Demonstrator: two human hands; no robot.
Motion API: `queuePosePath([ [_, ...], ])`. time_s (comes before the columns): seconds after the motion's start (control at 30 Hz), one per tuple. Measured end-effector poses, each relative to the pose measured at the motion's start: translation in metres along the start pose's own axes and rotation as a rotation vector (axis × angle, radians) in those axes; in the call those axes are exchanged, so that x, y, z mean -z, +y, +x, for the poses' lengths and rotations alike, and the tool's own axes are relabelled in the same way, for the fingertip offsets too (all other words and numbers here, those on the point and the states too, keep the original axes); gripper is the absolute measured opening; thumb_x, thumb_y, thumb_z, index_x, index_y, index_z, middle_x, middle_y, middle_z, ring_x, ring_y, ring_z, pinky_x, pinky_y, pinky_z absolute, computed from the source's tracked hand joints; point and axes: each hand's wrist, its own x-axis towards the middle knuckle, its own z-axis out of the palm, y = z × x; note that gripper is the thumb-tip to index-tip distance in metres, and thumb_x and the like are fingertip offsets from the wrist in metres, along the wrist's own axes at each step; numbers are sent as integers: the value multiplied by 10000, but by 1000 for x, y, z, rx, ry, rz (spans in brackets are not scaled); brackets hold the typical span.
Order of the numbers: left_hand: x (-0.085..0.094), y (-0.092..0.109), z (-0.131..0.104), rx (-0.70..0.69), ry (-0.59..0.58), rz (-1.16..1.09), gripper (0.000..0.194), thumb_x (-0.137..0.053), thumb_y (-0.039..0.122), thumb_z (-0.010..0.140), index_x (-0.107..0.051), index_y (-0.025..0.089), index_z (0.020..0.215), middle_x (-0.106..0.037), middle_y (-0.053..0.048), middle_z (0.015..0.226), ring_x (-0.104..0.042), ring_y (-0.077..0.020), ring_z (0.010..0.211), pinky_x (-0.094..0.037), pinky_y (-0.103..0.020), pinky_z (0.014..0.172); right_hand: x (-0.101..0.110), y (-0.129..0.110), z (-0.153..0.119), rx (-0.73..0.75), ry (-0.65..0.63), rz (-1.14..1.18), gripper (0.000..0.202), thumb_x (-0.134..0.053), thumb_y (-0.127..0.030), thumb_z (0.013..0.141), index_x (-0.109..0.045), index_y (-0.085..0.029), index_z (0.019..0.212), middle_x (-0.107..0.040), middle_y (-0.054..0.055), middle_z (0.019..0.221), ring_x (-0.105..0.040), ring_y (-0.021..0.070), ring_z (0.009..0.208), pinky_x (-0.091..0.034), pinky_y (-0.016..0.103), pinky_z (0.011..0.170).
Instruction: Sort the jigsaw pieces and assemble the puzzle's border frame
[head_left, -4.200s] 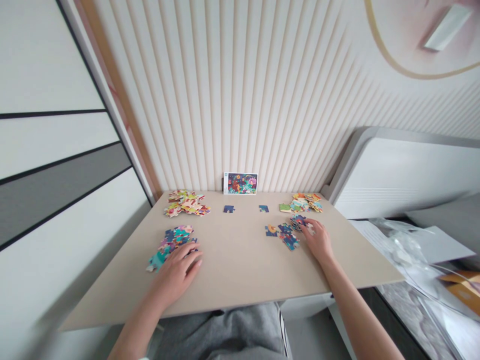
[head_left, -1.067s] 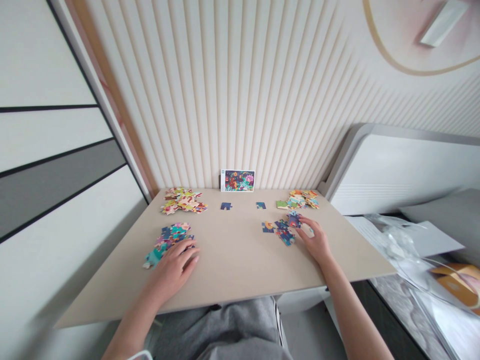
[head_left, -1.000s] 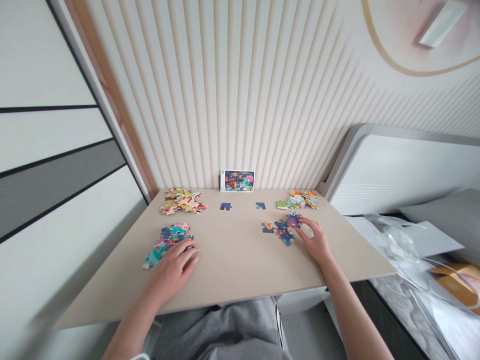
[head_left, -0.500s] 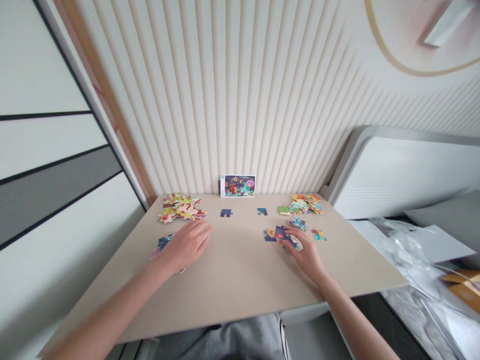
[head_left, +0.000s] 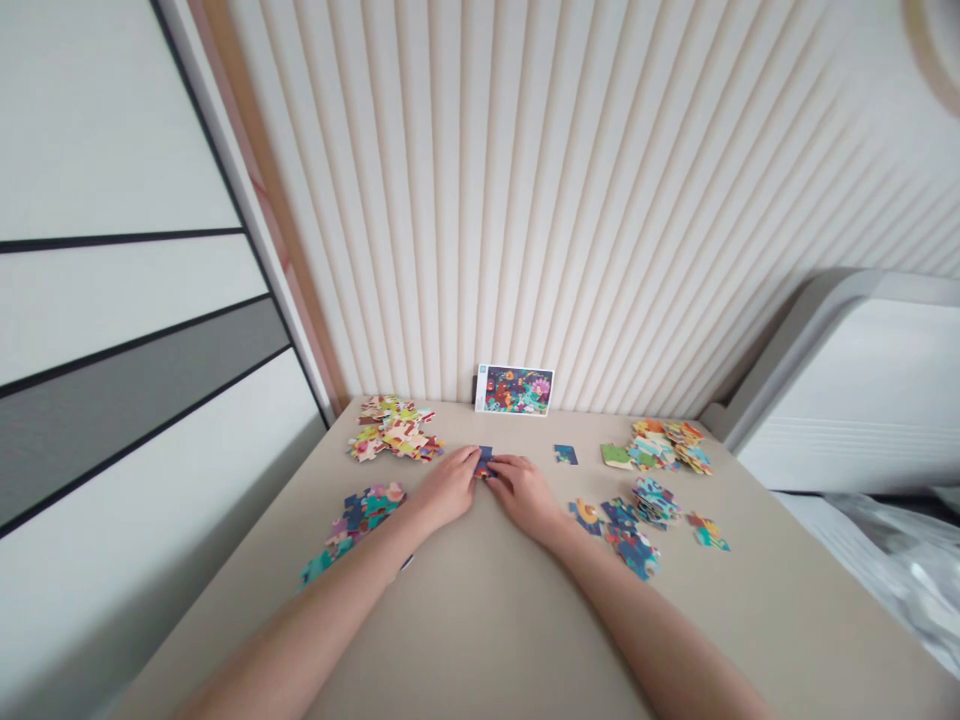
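Dark-blue flat jigsaw pieces (head_left: 486, 456) sit pinched between the left hand's (head_left: 448, 486) and right hand's (head_left: 523, 492) narrowed fingertips, apparently being joined; seating them calls for careful alignment.

Home, looks like a bedroom: bed headboard (head_left: 885, 385) at 3 o'clock, white wardrobe-like panels (head_left: 112, 150) at 10, ribbed wall (head_left: 525, 180) at 12, beige tabletop (head_left: 484, 625) at 6.

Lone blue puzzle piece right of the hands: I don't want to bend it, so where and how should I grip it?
I'd probably pinch the blue piece by its far and near edges, from above: it lies flat, clear of the green piece, and its far edge looks straight.
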Motion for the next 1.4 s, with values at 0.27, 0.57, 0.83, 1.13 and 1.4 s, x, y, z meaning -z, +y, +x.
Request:
queuePosePath([
  [0.27,7,-8,-6,-15,20,-9,596,-497,-70,788,-650,149,1321,-656,-139,1373,-567,-253,1341,-411,-452,1202,0,2,-14,75,-38,-24,313,-593,-258,1022,-710,-285,1312,-686,92,1358,-614,253,1252,-477,434,1076],
  [0.57,15,-2,-2,-37,26,-26,505,-492,-66,815,-720,166,1201,-722,-115,1183,-639,-239,1162,-491,-415,1096,4,-3,-14,58,-42,-75,304,-578,-281,1036,-705,-275,1312,-688,82,1370,-609,241,1273,-469,417,1084],
  [0.83,12,-5,0,-9,38,-34,559,-468,-65,834,-683,165,1296,-748,-101,1159,-646,-225,1151,-508,-393,1064,5,-4,-16,65,-57,-105,306,-570,-320,1045,-705,-299,1319,-686,78,1375,-600,237,1294,-450,414,1104],
  [1.13,17,-3,0,-82,-3,-24,488,-509,-50,810,-788,200,1123,-769,-88,1124,-658,-238,1103,-509,-415,1060,7,-2,-15,63,-69,-115,290,-559,-284,1048,-727,-295,1284,-681,78,1379,-593,235,1290,-440,425,1109],
  [1.4,17,-4,2,-93,-11,-14,456,-531,-38,803,-808,220,1057,-770,-84,1137,-669,-239,1103,-507,-423,1062,9,-1,-15,91,-74,-127,269,-595,-359,1038,-732,-290,1259,-690,73,1374,-598,238,1289,-428,431,1108],
])
